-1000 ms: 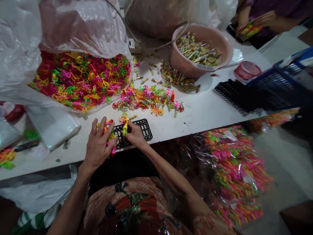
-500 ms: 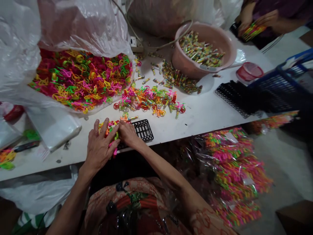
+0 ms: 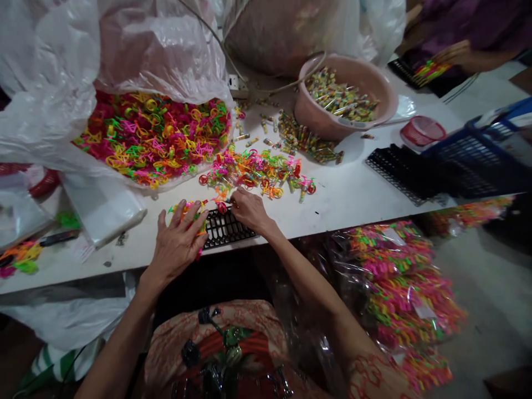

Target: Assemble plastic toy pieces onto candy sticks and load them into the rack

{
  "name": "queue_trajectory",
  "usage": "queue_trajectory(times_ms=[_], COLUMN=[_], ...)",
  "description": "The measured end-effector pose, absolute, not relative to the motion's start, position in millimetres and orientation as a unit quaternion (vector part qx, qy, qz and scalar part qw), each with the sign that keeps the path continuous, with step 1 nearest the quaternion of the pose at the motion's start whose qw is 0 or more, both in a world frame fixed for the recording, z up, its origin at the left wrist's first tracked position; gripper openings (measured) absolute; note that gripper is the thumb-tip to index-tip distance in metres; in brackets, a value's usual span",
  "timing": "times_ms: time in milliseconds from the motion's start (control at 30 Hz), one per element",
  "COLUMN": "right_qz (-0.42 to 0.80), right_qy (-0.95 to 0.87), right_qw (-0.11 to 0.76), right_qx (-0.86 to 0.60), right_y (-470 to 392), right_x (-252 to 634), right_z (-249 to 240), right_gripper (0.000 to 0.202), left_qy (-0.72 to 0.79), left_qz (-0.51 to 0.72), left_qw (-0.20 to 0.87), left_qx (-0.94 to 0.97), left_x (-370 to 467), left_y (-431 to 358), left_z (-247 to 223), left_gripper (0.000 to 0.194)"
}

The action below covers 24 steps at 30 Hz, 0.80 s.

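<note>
A black plastic grid rack (image 3: pixel 226 227) lies at the table's front edge. My left hand (image 3: pixel 177 241) rests spread over its left end, fingers stretched across small bright plastic toys standing there. Those toys (image 3: pixel 199 208) are mostly covered by the hand. At the rack's upper right is my right hand (image 3: pixel 251 213), its fingers curled together; whatever they pinch is hidden. Touching or close to those fingertips lies an orange and red plastic toy (image 3: pixel 220 198). Just beyond sits a heap of bicycle-shaped toys with small candy-filled tubes (image 3: pixel 257 169).
A plastic bag of loose toy parts (image 3: pixel 158 138) stands at left, a pink basin of filled tubes (image 3: pixel 307 105) at the back. Black racks (image 3: pixel 403 172) and a blue basket (image 3: pixel 477 155) are at right. A co-worker's hand (image 3: pixel 455 54) holds colourful pieces.
My right hand has moved right and slightly away from me, from beside my left hand to the rack's far right side, uncovering more grid. My left hand stays over the toys.
</note>
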State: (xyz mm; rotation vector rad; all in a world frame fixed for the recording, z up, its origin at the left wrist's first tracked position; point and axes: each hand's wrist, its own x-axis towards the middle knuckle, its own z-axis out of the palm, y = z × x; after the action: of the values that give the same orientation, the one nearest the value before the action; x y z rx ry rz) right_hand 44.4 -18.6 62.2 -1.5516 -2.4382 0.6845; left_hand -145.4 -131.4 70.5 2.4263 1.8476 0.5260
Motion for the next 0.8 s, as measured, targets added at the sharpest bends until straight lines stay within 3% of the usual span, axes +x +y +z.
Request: queue_trajectory(times_ms=[133,200,300,500,667,800], right_qz=[0.486,0.582,0.624,0.585,0.549,0.597], right_qy=[-0.675,-0.58,-0.484,-0.508,-0.554,-0.527], right_qw=[0.248,0.308,0.368,0.366,0.34,0.316], right_qx=[-0.497,-0.479,-0.49,-0.515,-0.525,-0.517], right_y=[-53.9,-68.2,-79.0,-79.9,-92.6,-105.4], right_x=[49.4,47.9,47.3,55.0,46.9,38.6], right_z=[44.6,37.0,34.8,44.1,37.3,30.9], right_gripper=[0.007,0.017,0.028,0.031,0.019,0.019], left_qy=[0.609,0.609,0.613,0.629,0.626,0.624], left_qz=[0.175,0.182,0.235,0.453,0.434,0.4], left_qw=[0.044,0.059,0.086,0.122,0.163,0.177], left_qx=[0.773,0.77,0.75,0.62,0.627,0.648], left_x=[-144.8,-145.4,-150.3,-163.3,-157.4,-156.4], left_y=[-129.5,-129.7,-132.1,-138.3,-140.0,-137.9], left_z=[66.8,65.8,69.1,84.6,81.7,77.8], left_gripper=[0.048,0.049,0.052,0.048,0.058,0.067])
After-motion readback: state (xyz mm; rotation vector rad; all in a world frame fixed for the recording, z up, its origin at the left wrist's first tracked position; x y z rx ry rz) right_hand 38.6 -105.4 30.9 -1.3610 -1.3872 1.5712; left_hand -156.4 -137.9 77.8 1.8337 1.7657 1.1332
